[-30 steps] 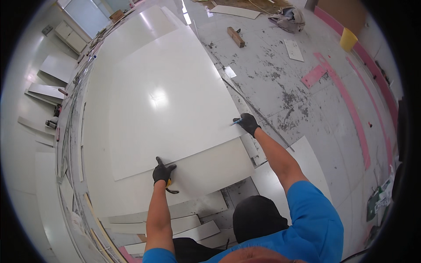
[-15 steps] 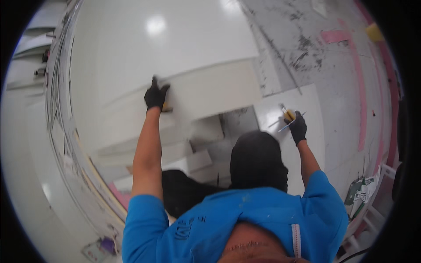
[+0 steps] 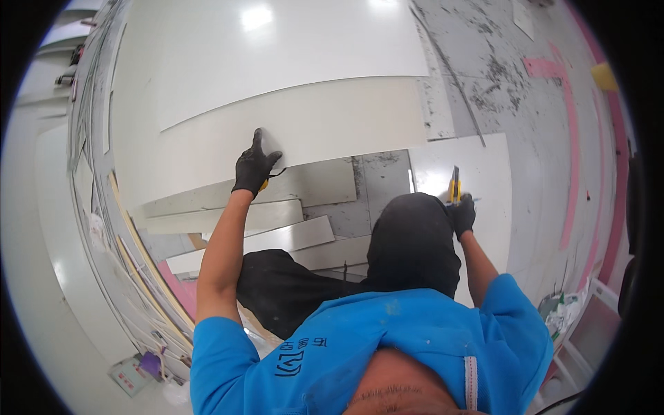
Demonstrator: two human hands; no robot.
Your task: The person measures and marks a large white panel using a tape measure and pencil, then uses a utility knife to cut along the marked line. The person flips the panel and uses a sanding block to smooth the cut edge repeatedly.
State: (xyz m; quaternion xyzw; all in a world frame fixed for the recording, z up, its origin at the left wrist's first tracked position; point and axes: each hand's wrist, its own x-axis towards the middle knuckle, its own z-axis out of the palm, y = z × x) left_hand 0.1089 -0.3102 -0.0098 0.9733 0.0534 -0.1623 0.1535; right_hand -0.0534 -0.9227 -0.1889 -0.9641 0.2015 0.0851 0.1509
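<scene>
Head view: a worker bent over white boards on a concrete floor (image 3: 526, 138).
Left hand (image 3: 254, 166): gloved, pressed flat on the large board (image 3: 311, 124).
Right hand (image 3: 461, 211): gripped a yellow knife (image 3: 454, 185) above a smaller panel (image 3: 484, 180).

The black-gloved left hand (image 3: 254, 166) reaches forward on a straight bare arm, fingers spread flat, palm down. The black-gloved right hand (image 3: 460, 213) stays nearer the chest, elbow bent, fist closed.
</scene>
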